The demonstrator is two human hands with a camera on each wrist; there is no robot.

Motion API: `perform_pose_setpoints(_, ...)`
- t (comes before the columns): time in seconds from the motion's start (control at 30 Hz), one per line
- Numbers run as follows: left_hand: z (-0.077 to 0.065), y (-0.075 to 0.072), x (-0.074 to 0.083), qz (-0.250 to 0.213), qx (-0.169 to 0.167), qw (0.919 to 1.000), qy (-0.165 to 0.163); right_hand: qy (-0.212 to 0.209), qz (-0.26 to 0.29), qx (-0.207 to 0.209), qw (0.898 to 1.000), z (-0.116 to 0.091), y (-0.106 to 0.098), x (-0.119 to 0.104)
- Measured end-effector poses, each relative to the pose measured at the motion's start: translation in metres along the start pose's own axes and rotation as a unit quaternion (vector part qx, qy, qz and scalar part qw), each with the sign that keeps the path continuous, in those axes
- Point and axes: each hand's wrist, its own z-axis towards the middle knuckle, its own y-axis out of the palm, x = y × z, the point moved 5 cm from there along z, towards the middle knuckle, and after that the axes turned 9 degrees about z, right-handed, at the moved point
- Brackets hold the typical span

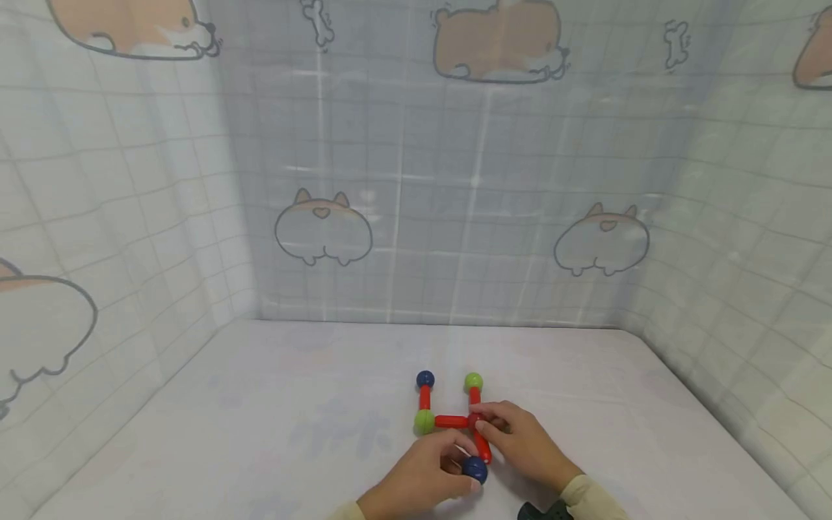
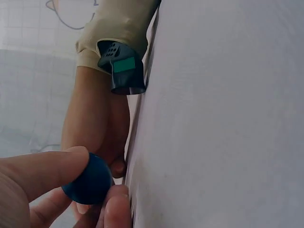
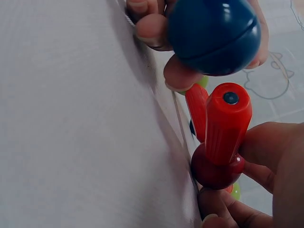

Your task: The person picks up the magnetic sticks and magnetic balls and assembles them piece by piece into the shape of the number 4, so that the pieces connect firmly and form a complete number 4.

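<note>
My left hand (image 1: pixel 425 469) pinches a dark blue ball (image 1: pixel 474 470) between thumb and fingers, low over the table. Just beyond that ball is the free end of a red rod (image 3: pixel 227 124), its dark round tip facing the right wrist camera. The rod's other end joins a dark red ball (image 3: pixel 216 166), which my right hand (image 1: pixel 525 440) grips with thumb and fingers. From this ball, one red rod (image 1: pixel 451 421) runs left to a green ball (image 1: pixel 425 422), and another leads away to a second green ball (image 1: pixel 474 381). The left green ball also bears a rod with a blue ball (image 1: pixel 425 379).
A pale cloth covers the table (image 1: pixel 227 426). Cartoon-printed curtains (image 1: pixel 429 180) enclose it at the back and both sides. A black device (image 2: pixel 124 69) is strapped at the right wrist, beside the beige sleeve (image 2: pixel 121 23).
</note>
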Motion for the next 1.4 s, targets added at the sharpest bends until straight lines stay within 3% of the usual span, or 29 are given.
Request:
perform_pose_setpoints(0.23, -0.0008, 0.0058, 0.0062, 0.024, -0.011, 0.9996, -0.011, 0.0, -0.001, -0.002, 1.0, 0.0003, -0.0009, -0.0004)
perform_pose_setpoints(0.77, 0.0022, 0.008, 0.0097, 0.046, 0.003, 0.9986, 0.028, 0.013, -0.001, 0.01, 1.0, 0.0014, -0.0031, 0.0007)
perform_pose_setpoints(1.17, 0.0013, 0.0089, 0.009, 0.052, 0.012, 0.9981, 0.03, 0.012, 0.0, 0.011, 1.0, 0.0007, -0.002, 0.0002)
perform_pose_setpoints(1.4, 0.001, 0.0086, 0.0075, 0.049, 0.006, 0.9987, 0.013, -0.003, -0.002, 0.012, 1.0, 0.0, -0.0019, 0.0002)
